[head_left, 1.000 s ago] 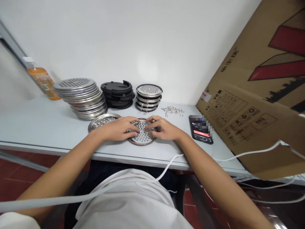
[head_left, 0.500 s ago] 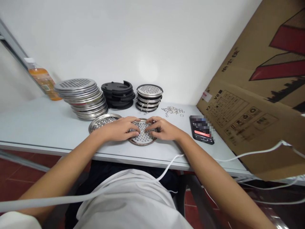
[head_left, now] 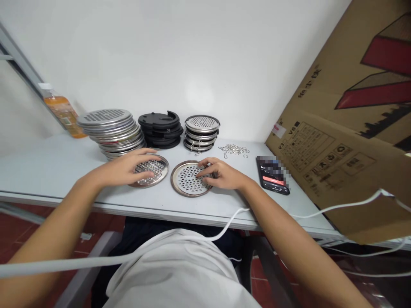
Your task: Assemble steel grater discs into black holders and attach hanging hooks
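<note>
Two round perforated steel discs lie flat near the table's front edge. My left hand (head_left: 128, 167) rests with fingers spread on the left disc (head_left: 156, 173). My right hand (head_left: 221, 173) lies on the right side of the right disc (head_left: 186, 179), fingertips touching its holed surface and rim. Neither disc is lifted off the table.
Behind stand a tall stack of steel discs (head_left: 112, 130), a stack of black plastic rings (head_left: 160, 128) and a short stack of assembled pieces (head_left: 201, 132). Small wire clips (head_left: 233, 149) lie right of them. A phone (head_left: 272, 175), a leaning cardboard box (head_left: 346, 128), an orange bottle (head_left: 62, 111) and a white cable (head_left: 224, 226) are nearby.
My left hand left the right disc and moved left onto the other disc. My right hand stayed on the right disc. The view shifted slightly.
</note>
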`<state>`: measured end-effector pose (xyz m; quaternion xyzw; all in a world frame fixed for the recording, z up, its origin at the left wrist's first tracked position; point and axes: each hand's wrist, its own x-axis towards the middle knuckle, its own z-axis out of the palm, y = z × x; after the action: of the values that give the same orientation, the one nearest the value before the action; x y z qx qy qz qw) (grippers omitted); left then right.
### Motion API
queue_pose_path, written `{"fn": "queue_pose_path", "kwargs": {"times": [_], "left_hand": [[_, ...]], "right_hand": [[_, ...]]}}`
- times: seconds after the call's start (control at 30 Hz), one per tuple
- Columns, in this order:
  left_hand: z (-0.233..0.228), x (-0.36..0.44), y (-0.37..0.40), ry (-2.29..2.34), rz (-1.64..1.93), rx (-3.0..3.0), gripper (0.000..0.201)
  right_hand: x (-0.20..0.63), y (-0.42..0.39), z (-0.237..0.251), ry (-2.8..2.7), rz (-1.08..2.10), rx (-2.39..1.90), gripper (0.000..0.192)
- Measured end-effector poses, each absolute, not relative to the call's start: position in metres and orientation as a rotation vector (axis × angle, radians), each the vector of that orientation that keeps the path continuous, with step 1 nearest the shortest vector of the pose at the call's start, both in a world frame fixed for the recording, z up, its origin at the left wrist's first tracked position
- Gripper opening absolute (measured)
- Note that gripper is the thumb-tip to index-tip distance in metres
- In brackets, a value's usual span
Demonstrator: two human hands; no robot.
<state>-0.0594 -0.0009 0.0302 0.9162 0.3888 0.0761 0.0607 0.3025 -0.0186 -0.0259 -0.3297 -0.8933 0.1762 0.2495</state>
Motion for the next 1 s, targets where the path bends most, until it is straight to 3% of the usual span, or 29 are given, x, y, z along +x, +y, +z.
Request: {"fn": "queue_pose_path", "kwargs": {"times": [0.23, 1.0], "left_hand": [[0.021, -0.077, 0.016, 1.312, -0.034, 2.69, 0.102], [-0.009, -0.055, 0.018, 1.208, -0.105, 2.734, 0.074]], "right_hand": [[0.303, -0.017, -0.028, -2.434, 0.441, -0.866, 0.029], [0.304, -0.019, -0.022, -2.278, 0.457, -0.924, 0.025]]}}
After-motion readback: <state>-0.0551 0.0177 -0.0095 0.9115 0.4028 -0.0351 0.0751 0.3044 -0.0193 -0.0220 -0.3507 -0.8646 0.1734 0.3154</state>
